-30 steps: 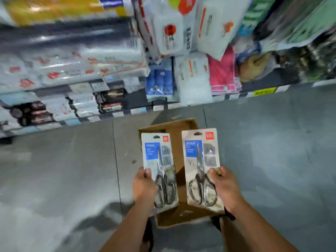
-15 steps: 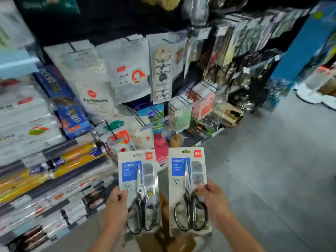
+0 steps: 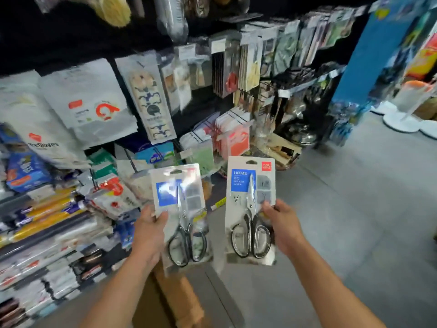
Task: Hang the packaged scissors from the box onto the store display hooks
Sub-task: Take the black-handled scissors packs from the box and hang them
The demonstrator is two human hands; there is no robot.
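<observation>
I hold two packaged scissors, each a grey card with a blue label and black-handled scissors. My left hand (image 3: 149,233) grips the left edge of the left scissors pack (image 3: 182,209), which is blurred. My right hand (image 3: 281,223) pinches the right edge of the right scissors pack (image 3: 248,209), held upright. Both packs hang in the air in front of the display hooks (image 3: 227,67), which carry rows of packaged goods. A corner of the cardboard box (image 3: 179,297) shows on the floor below my left forearm.
Shelves of rolled wraps (image 3: 42,216) and glove bags (image 3: 47,143) fill the left side. A blue pillar (image 3: 369,55) stands at the right. Metal pots (image 3: 300,131) sit low on the far shelf. Grey floor (image 3: 354,209) stretches to the right.
My view has risen from the box on the floor to the shelves and hooks. Both hands kept their packs, lifted them, and the two packs have drawn further apart.
</observation>
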